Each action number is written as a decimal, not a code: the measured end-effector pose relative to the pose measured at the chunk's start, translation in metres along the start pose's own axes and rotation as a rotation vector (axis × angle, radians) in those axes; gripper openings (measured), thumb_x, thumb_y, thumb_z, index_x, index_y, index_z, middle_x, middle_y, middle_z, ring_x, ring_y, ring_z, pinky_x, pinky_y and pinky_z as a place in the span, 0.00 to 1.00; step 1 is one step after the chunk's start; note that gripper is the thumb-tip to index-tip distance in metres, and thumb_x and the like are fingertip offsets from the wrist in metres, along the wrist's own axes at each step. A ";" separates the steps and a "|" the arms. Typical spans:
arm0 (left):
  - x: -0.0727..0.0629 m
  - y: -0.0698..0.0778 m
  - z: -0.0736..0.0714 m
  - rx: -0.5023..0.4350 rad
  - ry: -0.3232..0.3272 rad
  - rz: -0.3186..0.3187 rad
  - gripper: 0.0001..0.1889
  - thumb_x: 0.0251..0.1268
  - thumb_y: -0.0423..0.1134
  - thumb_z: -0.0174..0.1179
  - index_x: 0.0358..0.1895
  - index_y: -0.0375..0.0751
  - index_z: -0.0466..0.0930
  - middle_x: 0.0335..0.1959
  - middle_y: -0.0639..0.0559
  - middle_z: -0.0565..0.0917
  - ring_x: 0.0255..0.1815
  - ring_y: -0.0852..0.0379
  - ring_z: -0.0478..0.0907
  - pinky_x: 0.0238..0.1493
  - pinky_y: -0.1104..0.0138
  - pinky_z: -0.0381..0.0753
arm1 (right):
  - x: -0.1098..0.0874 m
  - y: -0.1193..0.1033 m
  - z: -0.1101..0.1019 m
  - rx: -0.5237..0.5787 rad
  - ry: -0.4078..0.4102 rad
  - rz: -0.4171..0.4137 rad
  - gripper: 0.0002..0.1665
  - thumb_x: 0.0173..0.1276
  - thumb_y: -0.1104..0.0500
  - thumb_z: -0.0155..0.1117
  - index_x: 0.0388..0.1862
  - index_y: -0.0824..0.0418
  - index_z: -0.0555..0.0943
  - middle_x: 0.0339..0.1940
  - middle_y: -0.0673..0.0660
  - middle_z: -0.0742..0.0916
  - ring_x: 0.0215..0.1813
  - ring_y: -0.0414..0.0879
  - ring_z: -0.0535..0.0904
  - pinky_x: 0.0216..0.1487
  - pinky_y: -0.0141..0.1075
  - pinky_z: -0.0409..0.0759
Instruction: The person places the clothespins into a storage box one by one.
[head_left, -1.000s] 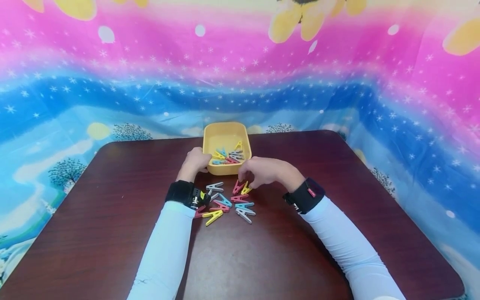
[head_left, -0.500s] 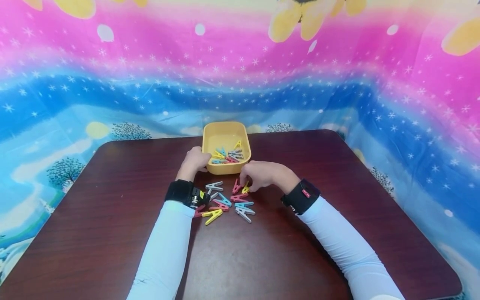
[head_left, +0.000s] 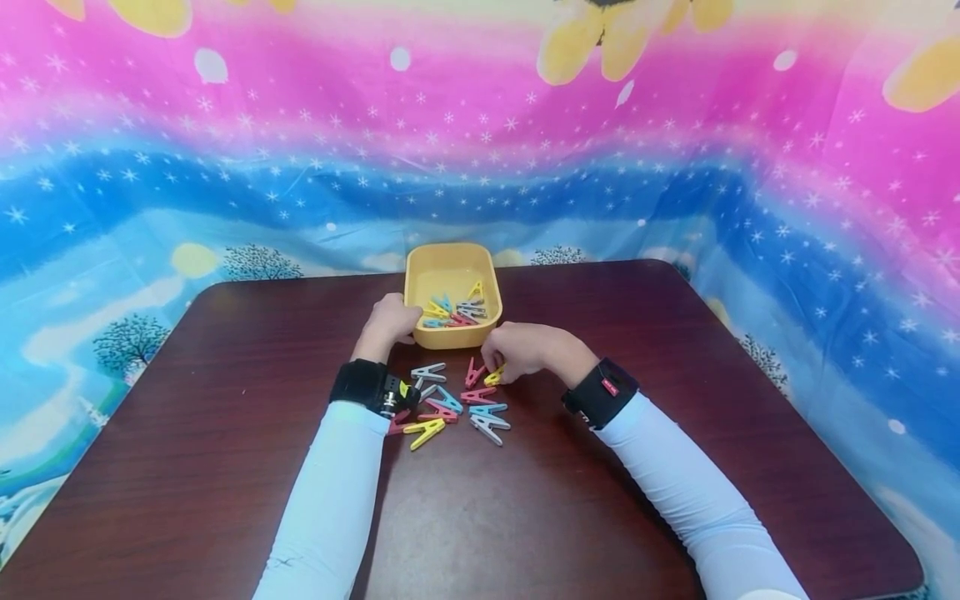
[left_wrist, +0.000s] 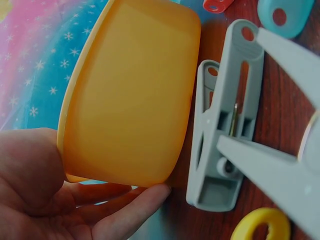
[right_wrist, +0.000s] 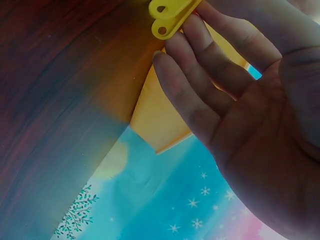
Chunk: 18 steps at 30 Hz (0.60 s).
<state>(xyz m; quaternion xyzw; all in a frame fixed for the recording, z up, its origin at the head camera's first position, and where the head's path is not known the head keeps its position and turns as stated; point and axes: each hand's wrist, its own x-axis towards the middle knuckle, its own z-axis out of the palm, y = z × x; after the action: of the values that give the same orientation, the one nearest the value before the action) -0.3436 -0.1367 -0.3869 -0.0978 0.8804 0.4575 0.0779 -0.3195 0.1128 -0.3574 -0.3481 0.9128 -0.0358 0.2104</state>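
My left hand [head_left: 392, 318] grips the near left corner of a yellow plastic bin [head_left: 448, 265]. In the left wrist view its thumb side lies over the rim and the fingers reach beneath the bin [left_wrist: 131, 90]. At the bin's near right corner, my right hand [head_left: 528, 347] pinches a yellow clothespin [right_wrist: 172, 17] by its fingertips. Beside that hand lie a red clothespin [head_left: 473, 372] and another red clothespin [head_left: 478, 396]. A grey clothespin [left_wrist: 225, 120] stands large in the left wrist view, close by the bin's outer wall.
Several clothespins in yellow, blue, grey and red lie inside the bin's near end. More lie on the dark wooden table [head_left: 600, 500], among them a yellow clothespin [head_left: 425, 433], a blue clothespin [head_left: 450, 401] and a grey clothespin [head_left: 491, 429]. A patterned cloth [head_left: 480, 192] hangs behind the table.
My right hand has moved slightly down from the bin's corner and closed its fingertips on the yellow clothespin, which is now turned and shifted slightly right. My left hand stays on the bin.
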 end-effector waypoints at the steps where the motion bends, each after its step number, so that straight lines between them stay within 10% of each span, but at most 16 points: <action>1: 0.000 0.000 0.000 0.001 0.000 -0.003 0.26 0.83 0.40 0.50 0.75 0.30 0.69 0.64 0.33 0.82 0.61 0.39 0.87 0.59 0.52 0.93 | 0.000 0.000 0.000 0.002 0.000 0.001 0.05 0.70 0.58 0.79 0.40 0.48 0.90 0.37 0.50 0.88 0.41 0.47 0.83 0.44 0.36 0.84; 18: 0.000 0.000 0.001 -0.004 0.003 0.008 0.26 0.84 0.41 0.50 0.75 0.29 0.68 0.64 0.32 0.82 0.60 0.38 0.88 0.59 0.52 0.94 | 0.005 0.005 0.002 0.026 -0.014 -0.018 0.06 0.72 0.59 0.77 0.40 0.49 0.88 0.37 0.50 0.87 0.39 0.47 0.83 0.43 0.35 0.83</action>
<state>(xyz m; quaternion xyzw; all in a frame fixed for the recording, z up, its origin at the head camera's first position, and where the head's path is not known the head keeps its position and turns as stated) -0.3439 -0.1358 -0.3879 -0.0953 0.8799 0.4595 0.0745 -0.3246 0.1137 -0.3622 -0.3538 0.9076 -0.0473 0.2209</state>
